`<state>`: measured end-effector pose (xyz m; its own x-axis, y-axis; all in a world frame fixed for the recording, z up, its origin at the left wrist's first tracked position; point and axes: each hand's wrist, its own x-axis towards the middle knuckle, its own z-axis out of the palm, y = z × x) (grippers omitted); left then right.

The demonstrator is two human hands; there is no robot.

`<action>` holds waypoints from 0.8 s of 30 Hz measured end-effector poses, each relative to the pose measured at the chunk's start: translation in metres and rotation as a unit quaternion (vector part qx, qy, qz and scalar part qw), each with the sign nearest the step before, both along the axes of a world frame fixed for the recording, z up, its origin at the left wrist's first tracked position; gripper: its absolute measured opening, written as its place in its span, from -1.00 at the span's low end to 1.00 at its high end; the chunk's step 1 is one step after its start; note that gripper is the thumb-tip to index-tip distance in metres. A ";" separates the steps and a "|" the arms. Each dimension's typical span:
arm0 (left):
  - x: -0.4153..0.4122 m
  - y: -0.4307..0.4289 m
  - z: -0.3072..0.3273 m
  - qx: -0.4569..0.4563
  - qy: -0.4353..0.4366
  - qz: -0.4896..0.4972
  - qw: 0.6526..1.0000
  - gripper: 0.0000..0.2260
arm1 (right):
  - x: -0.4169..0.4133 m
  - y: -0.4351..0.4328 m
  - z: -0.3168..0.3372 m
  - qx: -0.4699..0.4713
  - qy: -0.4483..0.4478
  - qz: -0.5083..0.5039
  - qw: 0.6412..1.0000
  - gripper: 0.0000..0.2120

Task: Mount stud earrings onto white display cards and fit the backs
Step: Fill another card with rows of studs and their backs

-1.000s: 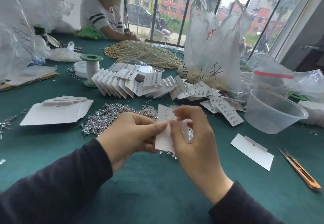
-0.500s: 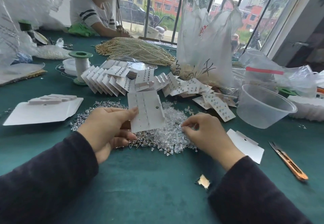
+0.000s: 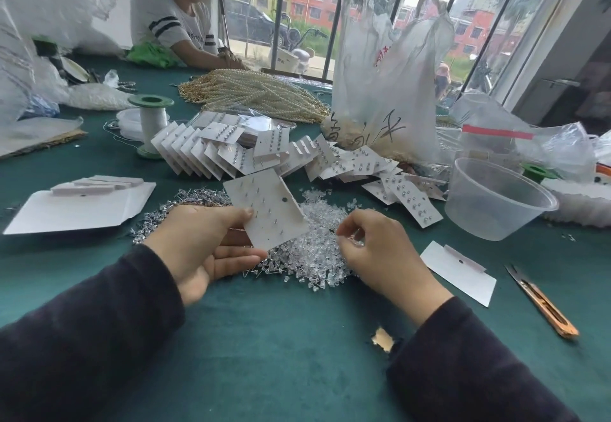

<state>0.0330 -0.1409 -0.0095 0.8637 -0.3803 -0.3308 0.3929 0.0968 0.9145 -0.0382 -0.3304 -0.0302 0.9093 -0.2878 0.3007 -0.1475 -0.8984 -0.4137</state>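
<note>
1. Fingers of the right hand (image 3: pixel 373 249) curl over the clear backs (image 3: pixel 317 256). Whether one is pinched is too small to tell.
2. The rear face of the card (image 3: pixel 264 210) is toward the camera, so the stud heads are hidden. The left hand (image 3: pixel 205 246) thumb covers its lower corner.
3. The near part of the stud pile (image 3: pixel 195 196) is hidden behind the left hand.
4. The second person (image 3: pixel 172 24) has a blurred face, and the head is cut by the top edge.

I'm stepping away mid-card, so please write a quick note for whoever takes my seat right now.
Left hand holds the display card tilted, back side up, stud posts poking through.
Right hand pinches among the clear backs heaped just beneath.
Loose studs lie behind the left hand; finished cards are fanned farther back; blank cards at left.
Done: studs in. Left: fit backs on the posts.
</note>
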 end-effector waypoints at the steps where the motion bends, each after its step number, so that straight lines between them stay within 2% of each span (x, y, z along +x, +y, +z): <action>1: 0.000 0.000 0.000 0.002 -0.001 -0.005 1.000 -0.91 | 0.000 -0.001 0.000 -0.004 0.010 0.001 1.000 -0.92; 10: -0.002 -0.002 -0.004 0.008 -0.013 -0.009 1.000 -0.91 | -0.001 0.001 -0.001 0.024 0.006 -0.014 1.000 -0.92; 15: -0.007 -0.004 -0.005 0.019 -0.014 -0.024 0.999 -0.90 | -0.002 0.002 0.003 0.043 -0.075 -0.026 0.996 -0.93; 19: -0.009 -0.005 -0.007 0.040 -0.007 -0.041 0.998 -0.85 | -0.003 0.003 0.003 0.067 -0.086 -0.029 0.994 -0.92; 24: -0.013 -0.006 -0.008 0.058 0.000 -0.076 0.995 -0.92 | -0.003 0.006 0.005 0.114 -0.097 -0.030 0.988 -0.87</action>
<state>0.0202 -0.1470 -0.0174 0.7989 -0.4663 -0.3799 0.3945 -0.0706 0.9162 -0.0413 -0.3249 -0.0251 0.8196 -0.4208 0.3888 -0.0961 -0.7700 -0.6308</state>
